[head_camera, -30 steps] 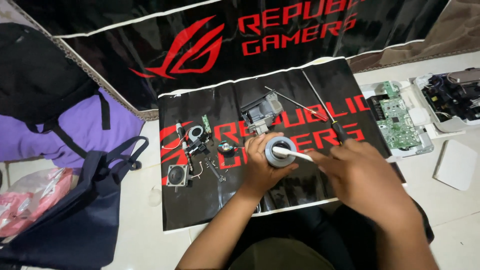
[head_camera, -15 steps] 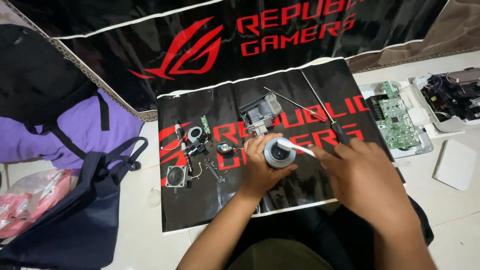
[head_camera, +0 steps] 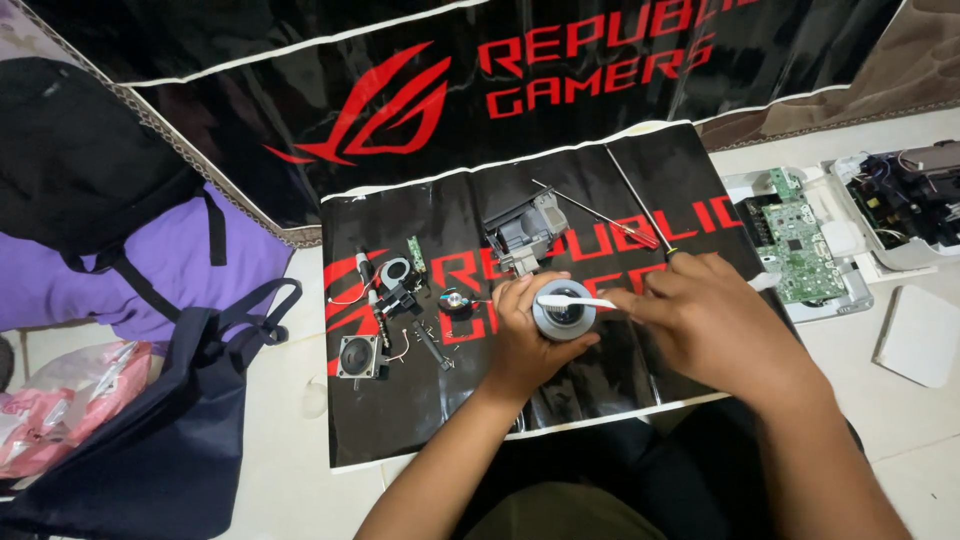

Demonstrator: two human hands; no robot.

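A small grey cylindrical part (head_camera: 563, 318), round face up, sits near the middle of the black mat (head_camera: 600, 400), wrapped from the left by the left hand (head_camera: 528, 335), whose fingers curl closed around its wall and hold it firmly. Across its top lies the white head of a small brush (head_camera: 575, 301), held at the other end by the right hand (head_camera: 705, 325), fingers pinched shut on the handle, the hand itself just right of the cylinder and almost touching the left fingertips. Just behind the cylinder stands a grey boxy housing (head_camera: 522, 235), and two thin screwdrivers (head_camera: 640, 215) lie slanted beyond the right hand. Left of the held part, small pieces crowd the mat: a tiny disc (head_camera: 457, 301) close by, loose screws and brackets (head_camera: 425, 335), a ring-shaped part (head_camera: 396, 271), a small square speaker (head_camera: 358, 357). The front strip of the mat, between the forearms and its near edge, is bare. Off the mat's right edge, a green circuit board (head_camera: 795, 240) rests in a white casing, with a second opened white casing (head_camera: 900, 205) further right and a flat white panel (head_camera: 920, 335) on the floor. Off the left edge, a dark bag (head_camera: 130, 430) and purple cloth (head_camera: 100, 280) lie well apart.
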